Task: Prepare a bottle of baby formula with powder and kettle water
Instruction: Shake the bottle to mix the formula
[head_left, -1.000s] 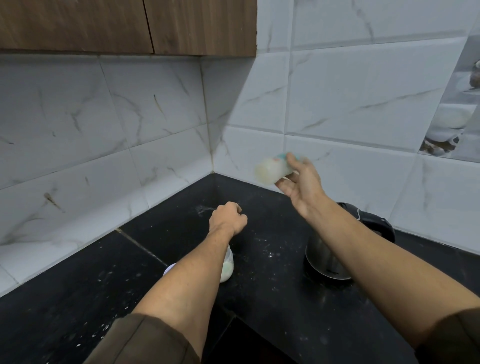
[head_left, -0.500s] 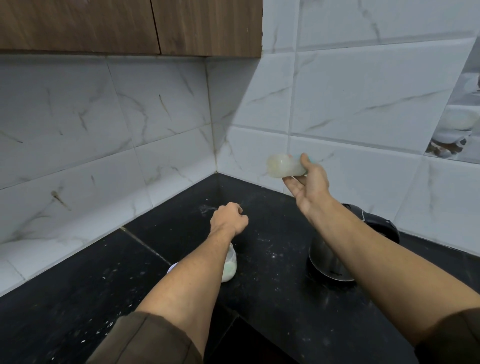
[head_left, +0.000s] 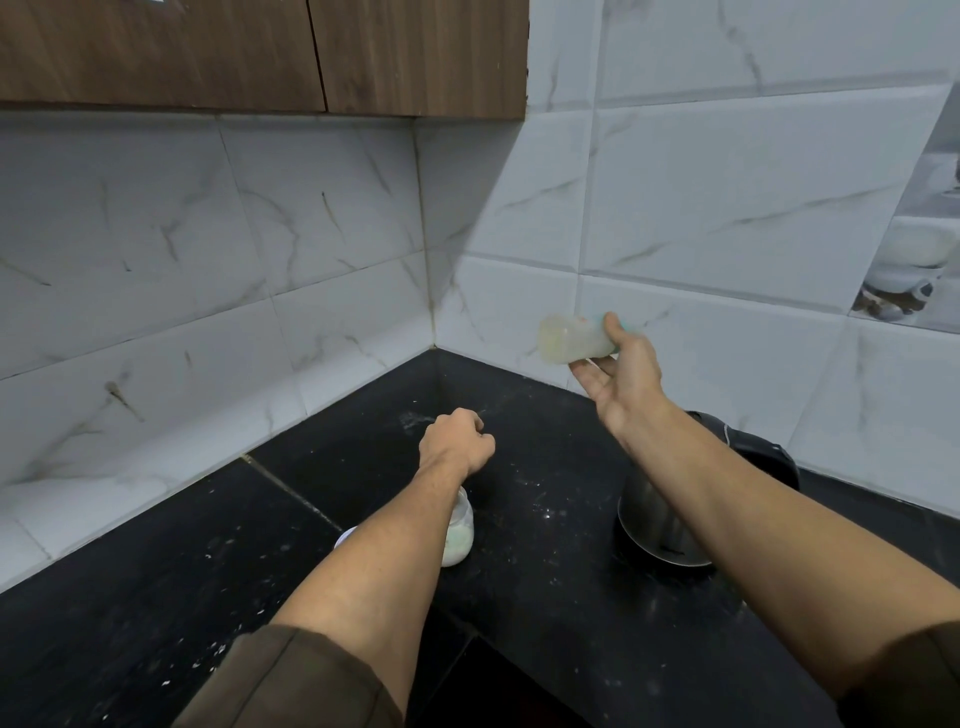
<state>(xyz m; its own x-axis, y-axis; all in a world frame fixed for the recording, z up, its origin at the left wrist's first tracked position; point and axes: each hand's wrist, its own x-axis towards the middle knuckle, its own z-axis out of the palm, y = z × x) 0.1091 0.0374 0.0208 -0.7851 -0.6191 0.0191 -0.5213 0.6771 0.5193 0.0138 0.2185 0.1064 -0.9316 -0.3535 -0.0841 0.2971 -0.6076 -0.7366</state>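
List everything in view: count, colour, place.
counter: 1, black, white specks
bottle: 1, cloudy, teal end, sideways in the air near right wall
jar: 1, clear, white powder inside, on counter behind left forearm
lid: 1, white, beside jar, mostly hidden, identity unsure
kettle: 1, steel, black top, on counter behind right forearm
wall tiles: many, white marbled, both walls
cabinet: 1, brown wood, top left
left hand: 1, fist over counter, nothing seen in it
right hand: 1, grips bottle

The jar (head_left: 460, 532) stands on the counter (head_left: 545, 597) left of the kettle (head_left: 655, 519), the bottle (head_left: 569, 339) above both.
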